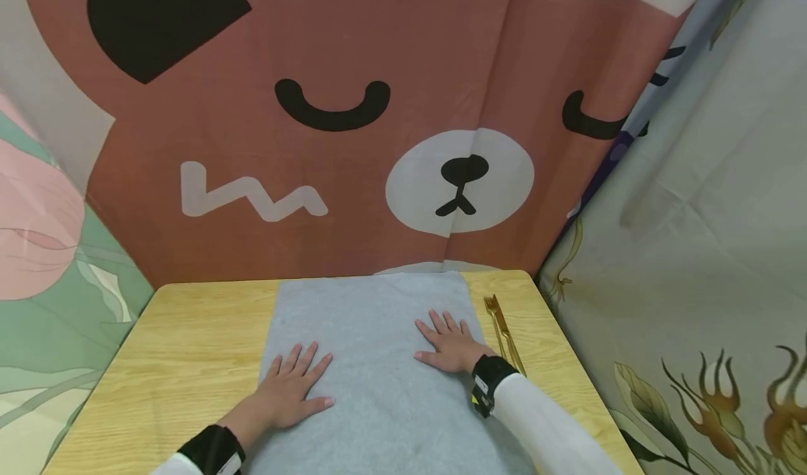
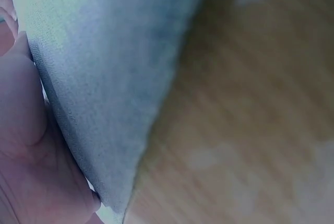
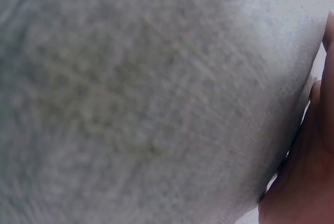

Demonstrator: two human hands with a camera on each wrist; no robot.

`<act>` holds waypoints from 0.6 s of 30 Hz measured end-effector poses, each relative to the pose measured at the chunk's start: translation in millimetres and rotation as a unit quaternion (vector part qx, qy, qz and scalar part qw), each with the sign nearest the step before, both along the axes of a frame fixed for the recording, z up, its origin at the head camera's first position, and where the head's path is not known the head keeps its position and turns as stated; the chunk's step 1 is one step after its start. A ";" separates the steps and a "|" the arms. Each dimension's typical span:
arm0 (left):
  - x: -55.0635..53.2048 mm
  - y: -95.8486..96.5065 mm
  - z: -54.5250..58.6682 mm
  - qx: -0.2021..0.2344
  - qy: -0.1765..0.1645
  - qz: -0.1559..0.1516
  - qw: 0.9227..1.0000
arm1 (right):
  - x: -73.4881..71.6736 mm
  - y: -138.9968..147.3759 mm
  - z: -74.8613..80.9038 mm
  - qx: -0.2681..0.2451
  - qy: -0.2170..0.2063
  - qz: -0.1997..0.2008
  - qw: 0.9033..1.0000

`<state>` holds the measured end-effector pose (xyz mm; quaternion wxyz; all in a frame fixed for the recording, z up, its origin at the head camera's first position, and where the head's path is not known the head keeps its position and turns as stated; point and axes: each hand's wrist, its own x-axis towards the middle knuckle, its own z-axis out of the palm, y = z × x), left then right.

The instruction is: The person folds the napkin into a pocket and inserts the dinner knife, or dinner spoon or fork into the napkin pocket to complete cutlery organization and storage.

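Observation:
A light blue-grey cloth (image 1: pixel 378 391) lies spread flat over the middle of the wooden table, reaching its far edge. My left hand (image 1: pixel 288 389) rests palm down on the cloth's left part, fingers straight and spread. On the right part, farther from me, my right hand (image 1: pixel 450 345) lies palm down with its fingers spread too. Just right of the right hand, on bare wood, a gold fork (image 1: pixel 494 314) and a gold knife (image 1: pixel 502 324) lie side by side; their near ends pass behind the right wrist. In the left wrist view the palm (image 2: pixel 26 130) lies close against the cloth.
The wooden table (image 1: pixel 189 349) shows bare wood on both sides of the cloth. Behind its far edge hangs a brown curtain (image 1: pixel 252 139) with a bear face. A floral curtain (image 1: pixel 693 251) hangs along the right side, and a green and pink one (image 1: pixel 38 251) on the left.

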<state>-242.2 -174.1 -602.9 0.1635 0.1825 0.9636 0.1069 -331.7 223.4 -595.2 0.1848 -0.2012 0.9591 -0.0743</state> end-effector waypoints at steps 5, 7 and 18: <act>-0.3 0.7 0.4 -0.001 -0.002 0.001 1.000 | -0.6 0.2 -1.6 -0.004 -0.002 -0.001 1.000; -0.2 0.8 0.1 -0.001 -0.002 0.001 1.000 | -0.9 0.1 -2.1 -0.007 -0.003 -0.003 1.000; 1.2 1.6 3.1 0.010 0.000 0.001 1.000 | -1.5 0.9 -1.4 -0.008 -0.004 -0.003 1.000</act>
